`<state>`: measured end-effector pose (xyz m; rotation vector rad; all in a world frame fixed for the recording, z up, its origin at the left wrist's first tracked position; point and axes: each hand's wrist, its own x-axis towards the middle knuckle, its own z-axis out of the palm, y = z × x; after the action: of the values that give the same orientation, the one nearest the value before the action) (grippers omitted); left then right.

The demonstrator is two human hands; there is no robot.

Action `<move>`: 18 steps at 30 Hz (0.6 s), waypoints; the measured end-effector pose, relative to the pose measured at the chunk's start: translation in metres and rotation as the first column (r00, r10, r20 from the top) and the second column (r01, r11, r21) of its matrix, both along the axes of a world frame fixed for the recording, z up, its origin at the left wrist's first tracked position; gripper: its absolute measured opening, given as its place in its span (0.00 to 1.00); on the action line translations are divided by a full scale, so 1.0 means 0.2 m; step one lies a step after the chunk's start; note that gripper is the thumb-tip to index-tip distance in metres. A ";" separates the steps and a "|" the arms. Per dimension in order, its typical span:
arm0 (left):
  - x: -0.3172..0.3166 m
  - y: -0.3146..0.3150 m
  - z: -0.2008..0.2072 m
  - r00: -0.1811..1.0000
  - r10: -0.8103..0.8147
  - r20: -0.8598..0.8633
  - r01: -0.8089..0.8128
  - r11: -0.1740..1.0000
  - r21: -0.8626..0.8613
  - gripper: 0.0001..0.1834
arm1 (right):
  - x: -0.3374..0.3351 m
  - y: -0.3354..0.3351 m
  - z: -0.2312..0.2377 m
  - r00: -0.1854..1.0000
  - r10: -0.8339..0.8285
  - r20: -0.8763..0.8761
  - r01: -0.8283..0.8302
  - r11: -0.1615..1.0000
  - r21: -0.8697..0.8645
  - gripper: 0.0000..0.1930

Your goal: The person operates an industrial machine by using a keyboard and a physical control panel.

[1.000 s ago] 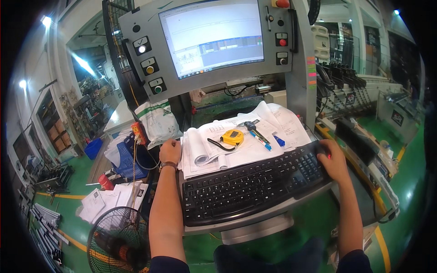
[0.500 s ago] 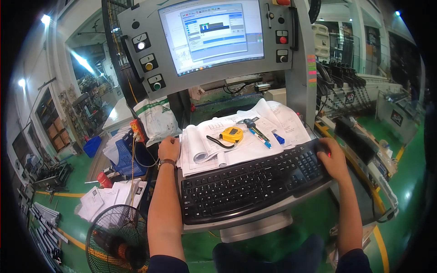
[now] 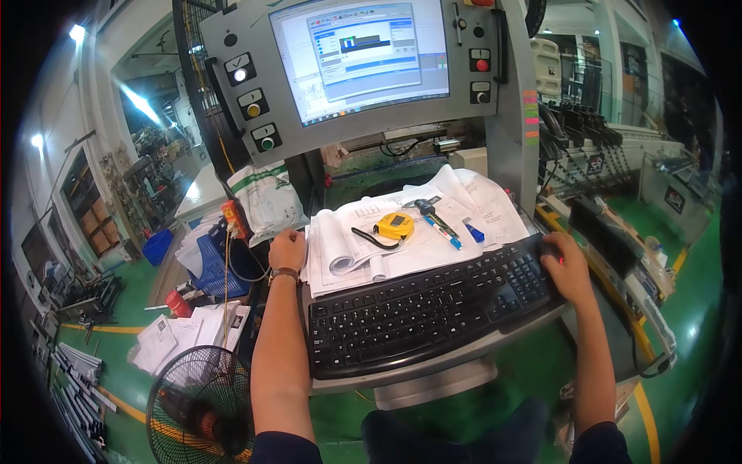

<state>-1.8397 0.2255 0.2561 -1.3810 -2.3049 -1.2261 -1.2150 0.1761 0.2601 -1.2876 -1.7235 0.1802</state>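
My left hand (image 3: 287, 251), with a bracelet at its wrist, is closed at the left edge of the papers (image 3: 495, 205). Its curled fingertips are hidden, so I cannot see whether it grips anything. At the keyboard's right end, my right hand (image 3: 566, 269) is curled over something it covers; a small red glint shows by the fingers. Between my forearms lies a black keyboard (image 3: 410, 317) on a tray. Behind it, a yellow tape measure (image 3: 394, 226), a dark caliper (image 3: 425, 207), a blue-and-white pen (image 3: 447, 233) and a short blue object (image 3: 474, 232) rest on the papers.
Above stands a grey control panel with a lit screen (image 3: 363, 58) and buttons along both sides. A white-and-green bag (image 3: 267, 203) sits left of the papers. At the lower left is a black fan (image 3: 201, 406); a blue basket (image 3: 220, 271) stands behind it.
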 end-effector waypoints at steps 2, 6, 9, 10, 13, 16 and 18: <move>0.01 -0.01 -0.01 1.000 -0.001 0.023 0.001 1.000 -0.008 0.20 | 0.00 0.00 0.01 1.000 0.002 -0.002 -0.002 1.000 0.015 0.23; -0.01 0.00 -0.01 0.999 0.006 0.035 -0.006 1.000 -0.003 0.21 | -0.02 -0.02 0.02 1.000 -0.005 -0.011 0.005 0.999 -0.032 0.23; -0.01 0.01 -0.01 0.999 0.006 0.045 -0.007 1.000 0.025 0.21 | -0.02 -0.01 0.01 1.000 -0.004 -0.012 0.004 1.000 -0.002 0.24; -0.01 0.01 0.00 0.998 0.003 0.060 -0.005 1.000 0.025 0.21 | -0.01 -0.01 0.00 1.000 0.001 -0.010 -0.001 1.000 0.017 0.25; -0.03 0.00 -0.02 0.998 0.000 0.061 -0.002 0.999 0.032 0.22 | 0.00 -0.01 0.00 0.999 0.028 -0.023 -0.026 0.997 0.070 0.25; -0.05 0.01 -0.02 0.998 0.002 0.056 -0.005 0.999 0.053 0.22 | -0.02 -0.02 0.02 1.000 0.017 -0.009 -0.017 1.000 -0.025 0.25; -0.04 0.00 -0.03 0.997 0.010 0.072 -0.014 0.998 0.056 0.22 | -0.03 -0.03 0.03 1.000 0.008 -0.020 -0.009 0.999 -0.041 0.25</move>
<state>-1.8482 0.2257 0.2501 -1.3237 -2.3027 -1.3482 -1.2210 0.1693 0.2670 -1.3044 -1.7163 0.2339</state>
